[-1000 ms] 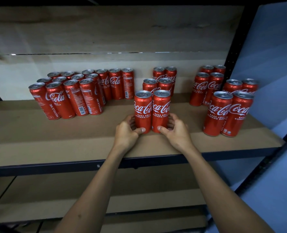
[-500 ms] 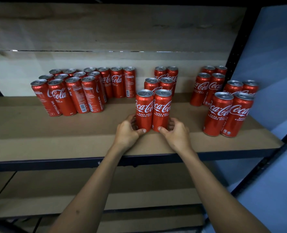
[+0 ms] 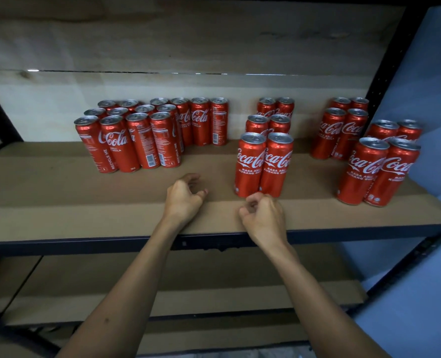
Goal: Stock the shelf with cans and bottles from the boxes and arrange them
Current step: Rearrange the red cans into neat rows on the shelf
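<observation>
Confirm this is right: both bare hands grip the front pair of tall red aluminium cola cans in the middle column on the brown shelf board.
Not right. The head view shows the left hand and right hand empty, off the front pair of tall red aluminium cola cans, which stands in the middle column on the brown shelf board.

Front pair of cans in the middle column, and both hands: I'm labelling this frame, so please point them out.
front pair of cans (image 3: 263, 165), head view, where the two labels meet.
left hand (image 3: 183, 196), head view, back of the hand.
right hand (image 3: 264, 217), head view, back of the hand.
</observation>
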`<state>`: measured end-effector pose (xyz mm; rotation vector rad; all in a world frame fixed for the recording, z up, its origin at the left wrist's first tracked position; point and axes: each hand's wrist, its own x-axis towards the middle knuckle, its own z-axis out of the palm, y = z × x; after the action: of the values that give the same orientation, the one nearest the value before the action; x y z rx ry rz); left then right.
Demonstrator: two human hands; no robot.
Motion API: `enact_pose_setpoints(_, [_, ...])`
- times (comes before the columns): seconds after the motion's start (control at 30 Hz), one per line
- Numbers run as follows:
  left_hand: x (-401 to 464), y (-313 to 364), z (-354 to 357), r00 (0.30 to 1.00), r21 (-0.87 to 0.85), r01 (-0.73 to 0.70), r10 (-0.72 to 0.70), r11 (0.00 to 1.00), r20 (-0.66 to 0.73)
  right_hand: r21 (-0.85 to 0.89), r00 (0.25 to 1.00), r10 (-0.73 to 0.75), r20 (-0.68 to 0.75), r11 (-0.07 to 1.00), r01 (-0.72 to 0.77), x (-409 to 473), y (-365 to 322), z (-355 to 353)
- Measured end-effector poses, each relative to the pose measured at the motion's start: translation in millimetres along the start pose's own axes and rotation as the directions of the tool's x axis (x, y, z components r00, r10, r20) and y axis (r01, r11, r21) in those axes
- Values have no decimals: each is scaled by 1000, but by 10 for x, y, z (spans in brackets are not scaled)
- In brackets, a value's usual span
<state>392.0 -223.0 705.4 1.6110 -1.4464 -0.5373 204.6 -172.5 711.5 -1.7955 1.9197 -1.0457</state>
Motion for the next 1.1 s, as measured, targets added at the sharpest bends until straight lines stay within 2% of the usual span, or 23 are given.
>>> enact_pose_setpoints(0.17, [104,-300,-416,999,-13,38,-39,999,-25,17,987,-88,131,996,87,-9,-384,418])
enact_pose_setpoints(0.33, [236,-614,-820,993,-43,97,-100,994,-56,66,977,-77,200,996,65,96,-741,744])
enact_pose_setpoints(0.47, [384,-839,-1034,987,-133,125,-136,983,-83,147,978,-36,203,989,6,239,-950,1016])
enact_pose_setpoints(0.6, [551,-889,-1102,992,-161,93,-105,983,-67,262,981,40,189,961,-90,433,-1111,1303])
enact_pose_setpoints(0.73, [714,-879,-1078,992,-178,111,-120,978,-43,392,986,107,124,908,-148,603,-1292,1478])
enact_pose_setpoints(0.83, [742,-865,-1028,994,-131,109,-108,985,11,500,987,157,47,851,-159,687,-1375,1529])
enact_pose_setpoints(0.9, [783,-847,-971,994,-200,98,-104,975,-17,535,989,147,34,833,-142,730,-1409,1541])
enact_pose_setpoints(1.1, [830,-726,-830,995,-179,26,-42,983,-86,569,997,-11,75,822,-34,864,-1407,1586])
